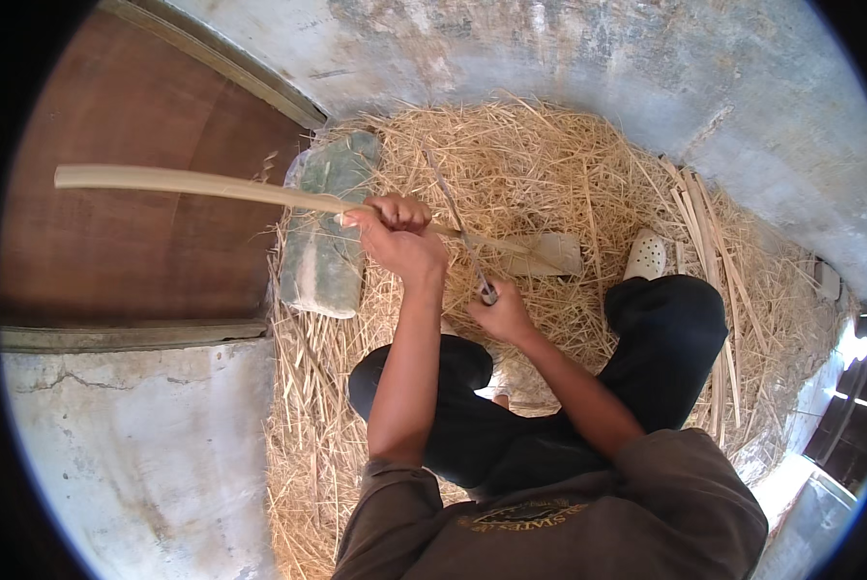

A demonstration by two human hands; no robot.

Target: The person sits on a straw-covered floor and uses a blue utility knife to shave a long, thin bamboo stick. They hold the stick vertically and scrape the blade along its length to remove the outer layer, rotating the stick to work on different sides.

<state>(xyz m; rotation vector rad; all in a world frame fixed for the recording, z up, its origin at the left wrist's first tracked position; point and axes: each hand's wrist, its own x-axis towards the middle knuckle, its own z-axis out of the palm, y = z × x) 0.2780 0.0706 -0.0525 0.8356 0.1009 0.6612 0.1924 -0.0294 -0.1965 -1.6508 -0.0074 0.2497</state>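
Observation:
My left hand [401, 235] is closed around a long pale strip of split bamboo or wood [211, 184]. One end of the strip reaches far out to the left, and a thinner part slants down to the right past my fist. In my right hand [504, 311], the fingers wrap the handle of a long, thin-bladed knife [445, 184]. Its blade points up and away, crossing the strip just right of my left hand. Whether the edge touches the strip I cannot tell. The strip's right end lies over or near a flat, pale block [554, 254] on the shavings.
Straw-like shavings [511, 145] cover the floor. A greenish stone slab [329, 227] lies left of my hands, by a brown wooden door panel [143, 174]. Several long strips [709, 227] lie at the right, near my cream clog [647, 254]. A stained wall [588, 58] stands behind.

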